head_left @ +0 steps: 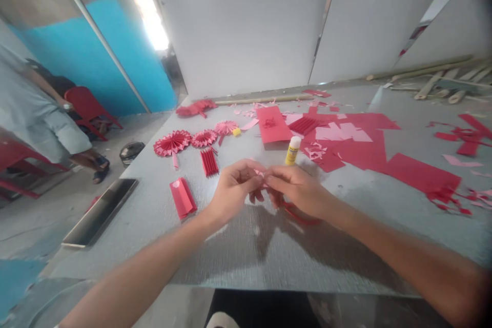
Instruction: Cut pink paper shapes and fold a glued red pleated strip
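Note:
My left hand (239,183) and my right hand (291,184) meet above the middle of the table, fingertips pinched together on a small piece of pink paper (263,174). Fingers cover most of that piece. Just beyond my right hand a yellow glue stick (292,150) with a white top stands upright. Something red and partly hidden, perhaps scissor handles (302,215), lies under my right wrist. Left of my hands are a pleated red paper (209,162) and a folded red paper (183,198). Behind them sit red and pink paper fans (172,143).
Red paper sheets (361,146) and pink scraps spread over the right and back of the table (238,256). A yellow cap (237,132) lies near the fans. A phone (100,212) rests at the left edge. A person (42,107) stands by red chairs (91,108) at left.

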`<state>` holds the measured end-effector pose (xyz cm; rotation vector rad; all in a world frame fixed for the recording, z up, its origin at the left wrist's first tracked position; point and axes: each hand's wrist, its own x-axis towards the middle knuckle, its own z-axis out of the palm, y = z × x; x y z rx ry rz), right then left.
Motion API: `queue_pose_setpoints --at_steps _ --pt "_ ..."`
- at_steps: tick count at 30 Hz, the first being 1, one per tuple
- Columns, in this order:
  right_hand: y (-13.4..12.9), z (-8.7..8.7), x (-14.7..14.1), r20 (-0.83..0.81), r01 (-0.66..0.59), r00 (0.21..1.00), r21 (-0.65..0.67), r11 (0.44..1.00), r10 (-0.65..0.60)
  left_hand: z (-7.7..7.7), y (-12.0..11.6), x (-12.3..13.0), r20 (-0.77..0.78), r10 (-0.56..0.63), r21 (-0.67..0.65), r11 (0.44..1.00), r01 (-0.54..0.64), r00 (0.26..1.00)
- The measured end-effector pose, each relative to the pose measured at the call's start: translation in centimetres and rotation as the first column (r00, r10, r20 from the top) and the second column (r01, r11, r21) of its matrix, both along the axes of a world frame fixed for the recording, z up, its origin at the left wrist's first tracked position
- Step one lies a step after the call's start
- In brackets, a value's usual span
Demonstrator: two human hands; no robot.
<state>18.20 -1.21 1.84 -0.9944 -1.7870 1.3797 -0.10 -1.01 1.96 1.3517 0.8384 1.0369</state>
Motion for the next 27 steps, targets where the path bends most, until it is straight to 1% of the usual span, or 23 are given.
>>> queue_pose_setpoints --at_steps 3,6,8,10,12,13,14,16,19,22,27 --pt "-0.03 -0.25 -0.07 0.002 0.026 1.0 0.034 0.999 -0.026 -0.19 0.15 -0.1 -0.012 0.014 -0.007 1.0 -0.014 1.0" --pt "0.03 -0.31 -0.02 0.031 0.054 0.998 0.089 0.995 -0.056 -0.36 0.11 -0.09 -0.067 0.063 0.05 0.997 -0.059 0.996" --pt "0.1 -0.15 0.09 0.068 0.104 0.991 0.139 0.985 -0.114 -0.41 -0.03 0.0 -0.178 0.104 0.143 0.987 -0.079 0.978" --pt "0.2 0.03 0.23 0.081 0.173 0.979 0.159 0.972 -0.187 -0.43 -0.18 0.08 -0.308 0.15 0.267 0.961 -0.066 0.939" --pt "0.32 0.07 0.34 0.062 0.229 0.969 0.153 0.961 -0.241 -0.48 -0.25 0.13 -0.383 0.201 0.362 0.931 -0.054 0.902" --pt "0.38 0.03 0.38 0.051 0.241 0.967 0.149 0.959 -0.251 -0.52 -0.24 0.13 -0.393 0.22 0.38 0.923 -0.06 0.893" --pt "0.42 -0.05 0.4 0.043 0.242 0.967 0.145 0.959 -0.251 -0.56 -0.2 0.11 -0.391 0.227 0.376 0.924 -0.071 0.892" --pt "0.46 -0.23 0.41 0.026 0.227 0.972 0.135 0.964 -0.233 -0.67 -0.05 0.07 -0.36 0.194 0.301 0.95 -0.083 0.913" --pt "0.39 -0.29 0.34 0.015 0.209 0.977 0.129 0.969 -0.213 -0.76 0.21 0.01 -0.248 0.074 0.146 0.989 -0.038 0.966" --pt "0.24 -0.07 0.25 0.047 0.226 0.971 0.157 0.962 -0.235 -0.74 0.38 0.0 -0.163 0.0 0.06 0.998 0.01 0.987" --pt "0.18 0.1 0.31 0.081 0.241 0.962 0.191 0.951 -0.26 -0.64 0.5 -0.04 -0.12 -0.02 -0.023 1.0 0.017 0.993"
